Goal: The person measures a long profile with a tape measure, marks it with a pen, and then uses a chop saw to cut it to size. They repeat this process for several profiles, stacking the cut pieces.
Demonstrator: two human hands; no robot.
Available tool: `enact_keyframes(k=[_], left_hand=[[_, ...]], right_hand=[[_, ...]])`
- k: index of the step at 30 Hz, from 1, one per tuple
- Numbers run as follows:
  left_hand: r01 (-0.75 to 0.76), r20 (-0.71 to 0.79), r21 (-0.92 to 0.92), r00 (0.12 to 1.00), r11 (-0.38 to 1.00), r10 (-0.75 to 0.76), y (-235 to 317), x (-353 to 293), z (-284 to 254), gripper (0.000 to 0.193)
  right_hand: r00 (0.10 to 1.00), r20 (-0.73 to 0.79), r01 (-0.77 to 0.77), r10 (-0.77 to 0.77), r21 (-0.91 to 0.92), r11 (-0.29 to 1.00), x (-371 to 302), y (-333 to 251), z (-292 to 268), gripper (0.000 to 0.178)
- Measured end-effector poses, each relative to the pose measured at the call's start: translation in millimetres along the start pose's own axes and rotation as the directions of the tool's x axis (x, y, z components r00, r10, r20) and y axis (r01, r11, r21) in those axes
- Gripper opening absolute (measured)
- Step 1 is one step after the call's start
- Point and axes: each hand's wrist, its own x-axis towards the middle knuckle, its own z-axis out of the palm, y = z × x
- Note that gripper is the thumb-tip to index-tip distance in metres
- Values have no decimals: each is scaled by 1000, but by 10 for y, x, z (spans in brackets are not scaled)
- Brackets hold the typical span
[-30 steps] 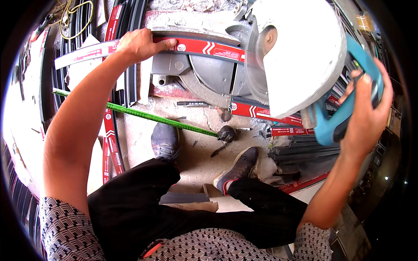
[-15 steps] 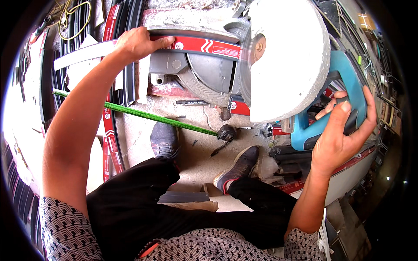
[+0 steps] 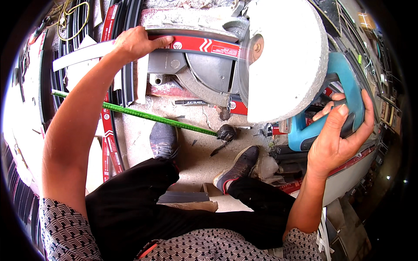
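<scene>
Across the far middle of the scene, a long red-labelled strip (image 3: 196, 45) lies over a grey saw base (image 3: 209, 71), its pale left end reaching out beyond it. Your left hand (image 3: 136, 43) grips the strip, thumb laid along the red face and pointing right, the other fingers curled at the far edge and mostly hidden. On the right, the strip meets the round blade (image 3: 244, 82); you cannot tell whether the teeth touch it. Your right hand (image 3: 337, 141) is wrapped around the teal handle (image 3: 352, 82), some fingers through its opening, near the big white guard (image 3: 289, 65). Nearer you, a black marker (image 3: 191, 102) and a tape measure (image 3: 226, 132) lie on the floor (image 3: 191, 179), the green tape (image 3: 161, 118) running out left.
</scene>
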Motion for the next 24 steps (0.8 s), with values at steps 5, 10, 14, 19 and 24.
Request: enact_keyframes(k=[5, 10, 14, 19, 24], left_hand=[[8, -1, -1, 1000, 1000, -8, -22, 23, 29, 99], [13, 48, -12, 999, 1000, -12, 16, -3, -41, 99], [25, 101, -7, 995, 1000, -24, 82, -19, -103, 98], [-54, -89, -41, 995, 998, 50, -28, -19, 52, 97], [-40, -49, -32, 998, 999, 38, 13, -25, 20, 98]], right_hand=[[1000, 0, 29, -29, -8, 1000, -21, 30, 0, 46], [999, -25, 46, -46, 8, 999, -15, 50, 26, 46], [997, -38, 65, -65, 9, 998, -6, 62, 20, 46], [999, 0, 35, -35, -10, 999, -19, 50, -2, 46], [1000, 9, 28, -28, -11, 1000, -20, 39, -15, 46]])
